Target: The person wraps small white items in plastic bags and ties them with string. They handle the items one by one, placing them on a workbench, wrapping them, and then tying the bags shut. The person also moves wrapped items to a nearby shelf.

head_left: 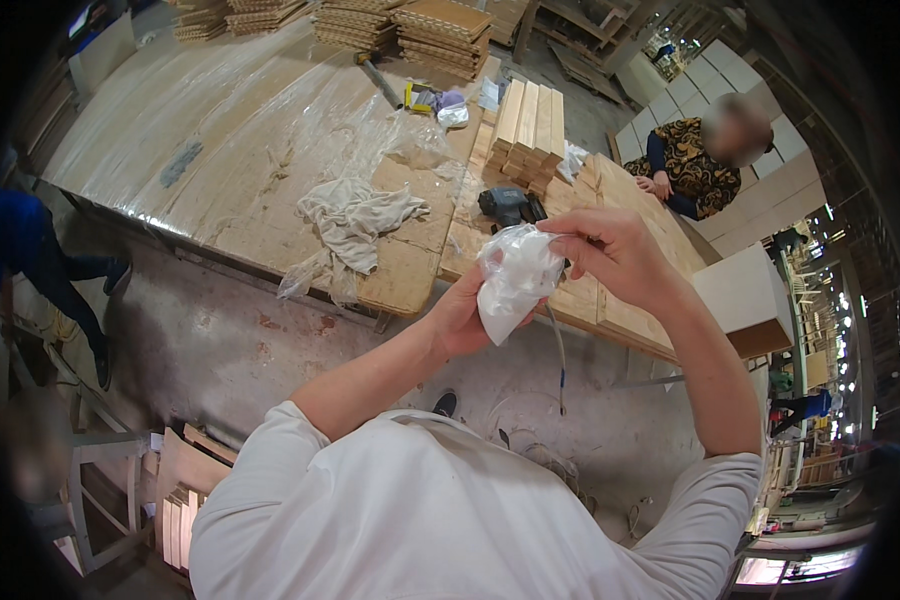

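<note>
A small clear plastic bag [515,285] with white contents is held up in front of me, just short of the workbench edge. My left hand [462,315] cups it from below and from the left, fingers wrapped behind it. At its top right, my right hand [610,250] pinches the bag's gathered plastic between thumb and fingers. What exactly the bag contains I cannot make out. Just beyond the bag, a dark air nail gun [507,205] lies on the bench, partly hidden by my right hand. Behind that, several light wooden strips [527,125] are stacked.
A crumpled white cloth [360,215] lies on the big plastic-covered table [240,130]. A hammer [380,82] and stacked wooden panels [440,40] sit farther back. One person [695,160] is across the bench; another [45,250] stands at left. An air hose [560,360] hangs down to the floor.
</note>
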The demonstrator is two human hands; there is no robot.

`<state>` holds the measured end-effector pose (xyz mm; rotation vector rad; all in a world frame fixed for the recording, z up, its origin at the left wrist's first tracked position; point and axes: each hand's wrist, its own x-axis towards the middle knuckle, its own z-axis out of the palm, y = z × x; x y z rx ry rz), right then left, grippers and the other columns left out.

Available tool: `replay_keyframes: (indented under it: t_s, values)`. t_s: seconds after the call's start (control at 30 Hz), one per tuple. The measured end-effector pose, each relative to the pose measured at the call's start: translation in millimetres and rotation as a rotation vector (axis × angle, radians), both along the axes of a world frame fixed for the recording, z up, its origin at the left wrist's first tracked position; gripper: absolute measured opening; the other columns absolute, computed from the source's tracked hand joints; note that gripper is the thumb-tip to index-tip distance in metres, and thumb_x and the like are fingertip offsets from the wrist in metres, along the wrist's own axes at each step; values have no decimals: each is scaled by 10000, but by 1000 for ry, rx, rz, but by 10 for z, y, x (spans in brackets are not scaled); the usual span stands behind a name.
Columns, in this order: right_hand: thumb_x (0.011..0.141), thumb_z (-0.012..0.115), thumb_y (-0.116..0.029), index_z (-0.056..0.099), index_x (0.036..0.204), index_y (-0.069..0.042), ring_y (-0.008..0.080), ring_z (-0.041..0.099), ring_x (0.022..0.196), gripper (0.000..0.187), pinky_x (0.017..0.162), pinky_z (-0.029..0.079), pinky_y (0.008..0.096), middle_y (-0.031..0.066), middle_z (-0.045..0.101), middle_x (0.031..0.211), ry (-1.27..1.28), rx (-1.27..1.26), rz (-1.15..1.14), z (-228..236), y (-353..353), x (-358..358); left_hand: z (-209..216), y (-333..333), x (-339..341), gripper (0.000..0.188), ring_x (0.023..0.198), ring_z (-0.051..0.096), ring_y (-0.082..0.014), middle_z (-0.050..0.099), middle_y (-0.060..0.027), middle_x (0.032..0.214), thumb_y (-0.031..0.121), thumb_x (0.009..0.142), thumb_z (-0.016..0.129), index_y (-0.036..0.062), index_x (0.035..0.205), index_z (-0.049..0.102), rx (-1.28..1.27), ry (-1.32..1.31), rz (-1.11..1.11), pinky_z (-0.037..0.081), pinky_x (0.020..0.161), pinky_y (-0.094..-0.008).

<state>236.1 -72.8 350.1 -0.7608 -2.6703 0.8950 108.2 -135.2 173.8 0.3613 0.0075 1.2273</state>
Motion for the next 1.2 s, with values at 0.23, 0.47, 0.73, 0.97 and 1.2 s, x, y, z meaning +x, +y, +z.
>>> replay_keyframes:
  t_s: [0.23, 0.47, 0.73, 0.97, 1.2]
  values:
    - [838, 582, -46, 628, 871, 18, 189, 619, 680, 85, 591, 506, 287, 114, 613, 764, 40, 136, -12, -1, -58, -22, -24, 33, 17, 567, 964, 594, -201, 580, -65, 1115, 519, 852, 532, 137, 1262, 444, -22, 2, -18, 501, 777, -318]
    - [820, 576, -37, 600, 923, -13, 302, 595, 698, 109, 642, 478, 363, 143, 608, 774, 124, 436, 109, -150, -23, -47, -20, 35, 45, 655, 984, 597, -230, 580, -93, 1119, 561, 792, 585, 119, 1257, 451, -61, 32, -1, 514, 801, -354]
    - [821, 576, -49, 595, 1007, -14, 316, 587, 803, 190, 710, 471, 380, 148, 604, 844, -13, 314, 142, -92, -14, -6, -33, 52, 16, 630, 1007, 587, -230, 574, -86, 1136, 557, 807, 568, 141, 1266, 446, 13, 5, 10, 512, 809, -363]
    - [808, 603, -79, 577, 894, -11, 319, 586, 772, 112, 679, 469, 380, 140, 585, 818, -62, 374, 182, -57, -31, -9, -117, 56, 12, 617, 1033, 575, -244, 562, -79, 1169, 559, 812, 558, 164, 1271, 442, -59, 4, 7, 510, 817, -377]
    - [776, 625, -91, 532, 771, -30, 286, 580, 737, 111, 658, 471, 380, 98, 552, 789, -132, 523, 170, -12, -90, -78, -108, 43, 2, 549, 1002, 576, -173, 566, -27, 1154, 528, 855, 518, 178, 1270, 440, 18, -17, -9, 505, 790, -338]
